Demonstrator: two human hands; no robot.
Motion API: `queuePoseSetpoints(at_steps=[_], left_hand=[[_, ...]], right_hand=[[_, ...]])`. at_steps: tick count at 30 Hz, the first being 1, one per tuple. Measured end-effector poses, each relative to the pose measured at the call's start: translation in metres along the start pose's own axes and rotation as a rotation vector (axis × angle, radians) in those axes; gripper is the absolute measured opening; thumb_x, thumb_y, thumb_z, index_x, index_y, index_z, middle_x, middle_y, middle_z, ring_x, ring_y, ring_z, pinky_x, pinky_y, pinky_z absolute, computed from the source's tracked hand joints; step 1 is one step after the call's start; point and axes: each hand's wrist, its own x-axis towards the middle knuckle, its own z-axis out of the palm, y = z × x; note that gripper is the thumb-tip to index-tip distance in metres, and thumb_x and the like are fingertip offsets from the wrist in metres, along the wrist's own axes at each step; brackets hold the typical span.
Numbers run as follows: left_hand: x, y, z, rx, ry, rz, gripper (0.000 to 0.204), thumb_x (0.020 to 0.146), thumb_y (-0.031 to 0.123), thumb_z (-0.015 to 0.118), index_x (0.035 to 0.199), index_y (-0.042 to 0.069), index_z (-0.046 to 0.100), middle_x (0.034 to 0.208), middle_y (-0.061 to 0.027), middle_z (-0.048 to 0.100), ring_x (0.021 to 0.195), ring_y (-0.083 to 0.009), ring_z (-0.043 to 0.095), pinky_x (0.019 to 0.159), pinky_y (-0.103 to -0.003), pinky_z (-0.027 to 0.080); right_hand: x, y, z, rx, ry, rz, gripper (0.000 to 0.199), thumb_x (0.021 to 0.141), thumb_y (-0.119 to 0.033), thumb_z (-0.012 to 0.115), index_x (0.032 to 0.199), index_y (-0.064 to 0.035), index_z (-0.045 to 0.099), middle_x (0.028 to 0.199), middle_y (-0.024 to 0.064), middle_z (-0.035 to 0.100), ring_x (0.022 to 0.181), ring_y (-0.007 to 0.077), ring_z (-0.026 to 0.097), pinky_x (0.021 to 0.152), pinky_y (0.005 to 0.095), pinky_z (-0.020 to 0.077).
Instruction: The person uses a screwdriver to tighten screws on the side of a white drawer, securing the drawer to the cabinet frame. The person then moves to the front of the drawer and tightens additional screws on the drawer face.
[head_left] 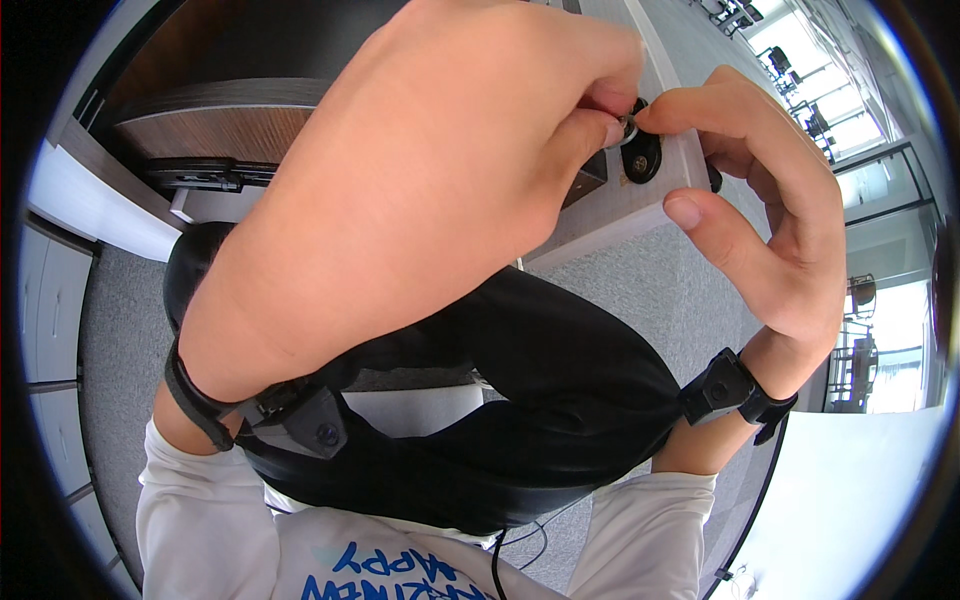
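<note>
Grey floor (125,330) spreads under you, with white cabinets (48,290) at your far left and a big white panel (855,500) at your lower right. Far off at the upper right you can see bright windows (905,355) and dark chairs (775,62). Your legs (570,350) are in black, bent under your arms, and your shirt (200,520) is white with blue writing. Ahead of you, to the left, is brown wood (215,135) with a black rail (205,173) under it. A pale board (600,228) sticks out at the top, toward the right.

Your left hand (500,130) reaches across from the left. Its thumb and pointing finger are bent close together at the board, but the finger's tip is hidden, so I cannot tell if they pinch anything. Your right hand (790,200) comes from the other side. Its thumb is spread well away from its pointing finger, and that finger's tip is right at the small metal bit.

Each wrist wears a strap with a black box (718,388). A black plate (641,165) sits on the board's end. The metal bit (629,129) is at the plate's top, between your left thumb and right pointing finger.
</note>
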Motion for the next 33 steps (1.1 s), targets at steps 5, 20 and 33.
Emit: queuePoseSetpoints(at_steps=[5, 20, 33], left_hand=[[0.0, 0.0, -0.001, 0.262, 0.009, 0.12, 0.005, 0.091, 0.002, 0.067, 0.095, 0.003, 0.064, 0.083, -0.0125, 0.066, 0.076, -0.0276, 0.063, 0.077, -0.035, 0.046], [-0.004, 0.013, 0.022, 0.422, 0.411, 0.106, 0.009, 0.083, -0.001, 0.074, 0.091, 0.002, 0.073, 0.085, -0.0074, 0.071, 0.08, -0.0208, 0.065, 0.07, -0.03, 0.05], [-0.006, 0.011, 0.017, 0.192, 0.352, -0.03, 0.01, 0.08, 0.0, 0.076, 0.09, 0.003, 0.076, 0.086, -0.0054, 0.072, 0.081, -0.0198, 0.063, 0.072, -0.029, 0.049]], right_hand=[[0.001, -0.001, 0.0, 0.039, 0.004, 0.016, 0.037, 0.079, -0.011, 0.069, 0.115, -0.0003, 0.068, 0.098, 0.0077, 0.063, 0.092, 0.024, 0.071, 0.087, 0.0349, 0.0555], [0.003, 0.0, -0.006, 0.045, 0.011, -0.012, 0.038, 0.079, -0.011, 0.068, 0.116, -0.0005, 0.068, 0.101, 0.0087, 0.065, 0.093, 0.0246, 0.071, 0.087, 0.0354, 0.0562], [0.005, -0.005, -0.007, -0.02, -0.007, 0.016, 0.04, 0.079, -0.01, 0.068, 0.117, 0.0006, 0.067, 0.105, 0.01, 0.065, 0.097, 0.0256, 0.071, 0.09, 0.0368, 0.0552]])
